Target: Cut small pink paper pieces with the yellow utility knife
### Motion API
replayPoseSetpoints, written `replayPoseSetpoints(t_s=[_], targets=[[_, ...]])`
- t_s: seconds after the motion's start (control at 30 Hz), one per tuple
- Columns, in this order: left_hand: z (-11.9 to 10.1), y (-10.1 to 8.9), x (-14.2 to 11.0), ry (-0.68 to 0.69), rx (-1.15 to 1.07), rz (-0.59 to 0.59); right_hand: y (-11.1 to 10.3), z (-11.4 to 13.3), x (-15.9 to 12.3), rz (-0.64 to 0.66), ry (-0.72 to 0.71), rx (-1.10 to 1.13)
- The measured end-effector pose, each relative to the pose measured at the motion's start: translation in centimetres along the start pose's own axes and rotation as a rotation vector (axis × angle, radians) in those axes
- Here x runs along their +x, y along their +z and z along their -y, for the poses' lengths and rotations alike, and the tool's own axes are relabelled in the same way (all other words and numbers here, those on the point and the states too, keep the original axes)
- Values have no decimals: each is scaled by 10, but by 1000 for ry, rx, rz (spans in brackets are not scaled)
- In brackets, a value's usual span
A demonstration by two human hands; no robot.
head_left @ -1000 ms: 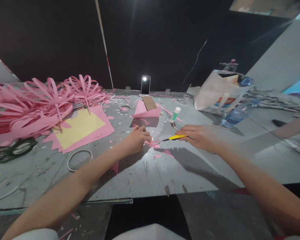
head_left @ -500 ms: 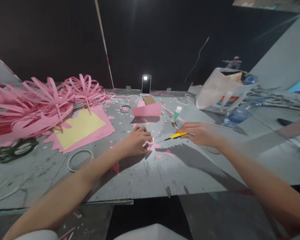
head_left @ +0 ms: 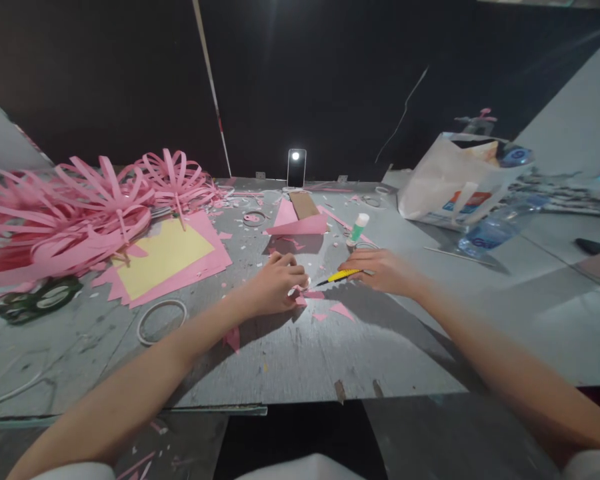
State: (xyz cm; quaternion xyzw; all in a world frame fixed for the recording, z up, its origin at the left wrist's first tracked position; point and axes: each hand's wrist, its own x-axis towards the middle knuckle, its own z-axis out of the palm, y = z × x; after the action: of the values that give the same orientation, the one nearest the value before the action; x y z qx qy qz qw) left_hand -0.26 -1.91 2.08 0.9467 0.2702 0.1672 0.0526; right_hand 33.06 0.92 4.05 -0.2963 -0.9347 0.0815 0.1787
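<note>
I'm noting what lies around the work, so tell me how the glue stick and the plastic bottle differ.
The glue stick is opaque, green and white; the plastic bottle is see-through and bluish. The glue stick is small and slim, while the bottle is much bigger. The glue stick is just beyond the right hand; the bottle is farther right, by the white bag. Both are on the table, unheld.

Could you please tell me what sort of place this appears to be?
Probably a craft workspace: the worn table bears looped pink paper strips, stacked pink and yellow sheets, and a green-and-white glue stick.
</note>
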Motion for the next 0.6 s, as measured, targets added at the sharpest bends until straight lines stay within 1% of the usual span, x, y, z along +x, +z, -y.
replayPoseSetpoints(t_s=[0.17,0.47,0.6], targets=[[1,0,2,15,25,11,-3,-7,1,50,19,-9],[1,3,3,12,49,25,-3,-20,-5,44,48,-7],[1,4,3,8,59,31,-8,-23,-7,85,90,-29]])
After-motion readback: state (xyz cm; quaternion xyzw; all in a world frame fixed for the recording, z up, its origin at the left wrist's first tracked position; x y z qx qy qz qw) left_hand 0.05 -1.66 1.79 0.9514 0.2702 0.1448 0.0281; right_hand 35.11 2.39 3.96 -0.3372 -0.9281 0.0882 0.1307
